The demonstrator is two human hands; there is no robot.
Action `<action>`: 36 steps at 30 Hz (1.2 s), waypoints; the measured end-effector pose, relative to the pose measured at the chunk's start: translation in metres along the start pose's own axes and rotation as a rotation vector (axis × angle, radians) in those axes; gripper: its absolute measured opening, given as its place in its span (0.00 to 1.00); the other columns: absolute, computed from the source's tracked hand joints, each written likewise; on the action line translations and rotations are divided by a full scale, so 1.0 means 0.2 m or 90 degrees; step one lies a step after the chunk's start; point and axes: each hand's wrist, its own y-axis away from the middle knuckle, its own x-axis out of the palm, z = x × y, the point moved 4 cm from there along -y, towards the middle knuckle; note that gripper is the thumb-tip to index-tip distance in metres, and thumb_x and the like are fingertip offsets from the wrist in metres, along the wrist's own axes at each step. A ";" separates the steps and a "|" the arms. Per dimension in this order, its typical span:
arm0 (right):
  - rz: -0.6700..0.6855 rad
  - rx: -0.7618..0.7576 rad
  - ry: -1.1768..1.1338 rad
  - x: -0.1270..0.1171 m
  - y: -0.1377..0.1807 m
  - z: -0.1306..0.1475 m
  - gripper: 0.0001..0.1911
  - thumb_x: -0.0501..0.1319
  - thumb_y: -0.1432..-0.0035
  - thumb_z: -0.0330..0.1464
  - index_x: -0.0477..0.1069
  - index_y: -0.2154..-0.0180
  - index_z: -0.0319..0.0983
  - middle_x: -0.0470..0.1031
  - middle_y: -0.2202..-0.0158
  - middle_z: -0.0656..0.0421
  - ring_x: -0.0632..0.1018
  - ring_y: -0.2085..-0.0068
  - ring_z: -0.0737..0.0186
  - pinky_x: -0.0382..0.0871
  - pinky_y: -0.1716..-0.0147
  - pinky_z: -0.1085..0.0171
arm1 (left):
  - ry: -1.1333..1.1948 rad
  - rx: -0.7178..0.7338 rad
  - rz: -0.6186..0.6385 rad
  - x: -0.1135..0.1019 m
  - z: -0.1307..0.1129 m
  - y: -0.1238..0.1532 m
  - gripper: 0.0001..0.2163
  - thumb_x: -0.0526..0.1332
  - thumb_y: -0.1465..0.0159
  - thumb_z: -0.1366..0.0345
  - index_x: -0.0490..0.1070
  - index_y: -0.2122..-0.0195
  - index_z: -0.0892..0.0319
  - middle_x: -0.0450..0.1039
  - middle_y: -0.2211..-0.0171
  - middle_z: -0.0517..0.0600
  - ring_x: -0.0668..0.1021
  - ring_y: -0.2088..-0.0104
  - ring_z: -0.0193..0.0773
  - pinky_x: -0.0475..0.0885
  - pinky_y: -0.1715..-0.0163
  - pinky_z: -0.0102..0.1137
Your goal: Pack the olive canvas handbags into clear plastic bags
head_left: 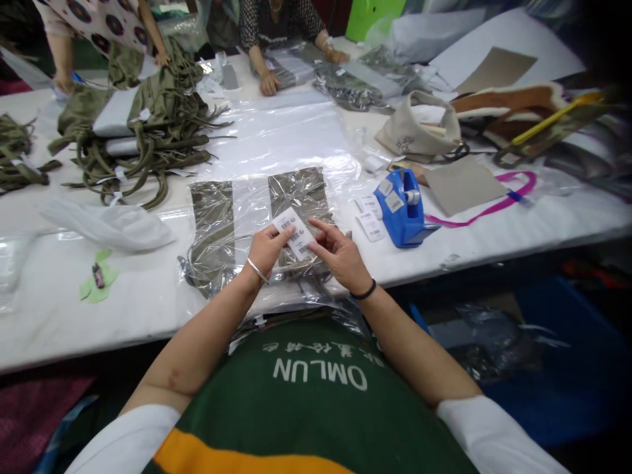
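My left hand point(265, 249) and my right hand point(338, 253) meet over a clear plastic bag point(257, 220) that holds a folded olive garment. Both pinch a small white barcode label point(295, 235) between thumb and fingers, just above the bag. A silver bangle sits on my left wrist, a black band on my right. The bag lies flat near the white table's point(148, 289) front edge.
A blue tape dispenser point(402, 207) and loose labels point(369, 216) lie to the right. A heap of olive straps and garments point(158, 141) sits at back left. Two other people work at the far edge. Cardboard, a pink strap and a beige bag lie at the right.
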 end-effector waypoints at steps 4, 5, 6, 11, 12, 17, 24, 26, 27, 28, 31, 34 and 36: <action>0.036 -0.027 0.055 0.05 0.01 0.04 0.26 0.64 0.38 0.43 0.69 0.40 0.46 0.78 0.56 0.58 0.78 0.57 0.60 0.74 0.51 0.58 | 0.053 -0.047 0.007 -0.03 0.02 0.03 0.22 0.72 0.47 0.52 0.78 0.60 0.65 0.80 0.65 0.53 0.79 0.66 0.39 0.74 0.60 0.36; 0.042 -0.033 0.071 0.06 0.01 0.05 0.24 0.64 0.38 0.42 0.71 0.41 0.46 0.78 0.54 0.58 0.78 0.56 0.60 0.73 0.50 0.58 | 0.075 -0.065 0.008 -0.03 0.03 0.03 0.21 0.72 0.48 0.52 0.78 0.61 0.66 0.79 0.66 0.53 0.79 0.67 0.38 0.74 0.61 0.35; 0.044 -0.037 0.083 0.07 0.01 0.05 0.22 0.64 0.38 0.41 0.72 0.43 0.46 0.78 0.53 0.58 0.77 0.55 0.60 0.73 0.50 0.58 | 0.096 -0.082 0.009 -0.04 0.03 0.04 0.21 0.73 0.48 0.53 0.77 0.62 0.66 0.79 0.66 0.53 0.79 0.67 0.38 0.73 0.62 0.34; 0.036 -0.007 0.006 0.07 -0.01 0.05 0.22 0.65 0.39 0.40 0.73 0.44 0.45 0.77 0.54 0.57 0.77 0.56 0.60 0.73 0.52 0.59 | 0.132 -0.105 0.036 -0.08 -0.01 0.08 0.18 0.74 0.49 0.58 0.78 0.62 0.65 0.79 0.65 0.52 0.78 0.66 0.37 0.72 0.61 0.32; 0.023 0.005 -0.029 0.05 -0.02 0.05 0.24 0.66 0.40 0.40 0.72 0.43 0.45 0.77 0.56 0.58 0.77 0.57 0.60 0.74 0.54 0.60 | 0.121 -0.110 0.069 -0.08 -0.03 0.09 0.17 0.74 0.49 0.59 0.78 0.62 0.64 0.79 0.65 0.52 0.78 0.66 0.36 0.71 0.61 0.31; -0.055 0.074 -0.155 -0.02 -0.07 0.05 0.32 0.69 0.45 0.46 0.69 0.40 0.46 0.76 0.64 0.60 0.77 0.63 0.63 0.74 0.61 0.63 | -0.015 -0.159 0.295 0.00 -0.04 0.15 0.14 0.76 0.51 0.60 0.79 0.68 0.65 0.79 0.68 0.51 0.78 0.68 0.37 0.70 0.61 0.32; -0.077 0.111 -0.175 0.00 0.00 0.00 0.27 0.68 0.48 0.51 0.75 0.53 0.41 0.80 0.58 0.57 0.79 0.57 0.58 0.74 0.56 0.61 | -0.031 -0.026 0.103 0.06 0.03 0.12 0.16 0.73 0.48 0.54 0.80 0.66 0.62 0.80 0.65 0.52 0.78 0.63 0.40 0.70 0.56 0.34; -0.082 0.108 -0.136 -0.01 0.02 -0.01 0.22 0.71 0.50 0.48 0.77 0.60 0.39 0.80 0.59 0.56 0.79 0.58 0.58 0.73 0.54 0.60 | -0.105 -0.007 0.119 0.06 0.02 0.12 0.16 0.71 0.45 0.53 0.79 0.65 0.62 0.79 0.66 0.51 0.78 0.65 0.39 0.71 0.59 0.34; -0.078 0.112 -0.120 -0.01 0.03 0.00 0.20 0.71 0.49 0.47 0.77 0.62 0.39 0.80 0.61 0.56 0.78 0.59 0.58 0.73 0.56 0.59 | -0.152 0.023 0.112 0.05 -0.01 0.13 0.16 0.70 0.43 0.53 0.78 0.63 0.62 0.79 0.66 0.51 0.78 0.65 0.39 0.71 0.59 0.34; -0.068 0.117 -0.105 -0.01 0.03 0.00 0.20 0.70 0.48 0.47 0.77 0.62 0.39 0.80 0.62 0.57 0.78 0.60 0.58 0.73 0.58 0.60 | -0.205 0.079 0.081 0.04 -0.05 0.13 0.16 0.68 0.41 0.53 0.78 0.62 0.61 0.78 0.65 0.51 0.78 0.65 0.39 0.72 0.59 0.34; -0.036 0.112 -0.038 0.00 0.04 0.05 0.19 0.68 0.46 0.48 0.76 0.65 0.38 0.78 0.67 0.58 0.77 0.65 0.60 0.72 0.64 0.62 | -0.403 0.349 -0.036 0.01 -0.21 0.18 0.12 0.65 0.37 0.57 0.77 0.56 0.58 0.77 0.60 0.52 0.76 0.58 0.41 0.71 0.51 0.38; -0.021 0.088 0.019 0.01 0.04 0.08 0.17 0.68 0.45 0.46 0.76 0.64 0.38 0.78 0.67 0.59 0.76 0.66 0.61 0.70 0.65 0.63 | -0.590 0.540 0.031 0.05 -0.30 0.22 0.11 0.62 0.33 0.62 0.77 0.52 0.57 0.76 0.55 0.55 0.73 0.51 0.43 0.68 0.45 0.43; -0.014 0.071 0.052 0.02 0.06 0.10 0.16 0.67 0.43 0.45 0.76 0.63 0.39 0.77 0.67 0.59 0.75 0.66 0.62 0.69 0.65 0.63 | -0.656 0.568 0.104 0.06 -0.30 0.23 0.10 0.60 0.32 0.63 0.78 0.53 0.57 0.76 0.53 0.55 0.72 0.50 0.44 0.68 0.46 0.44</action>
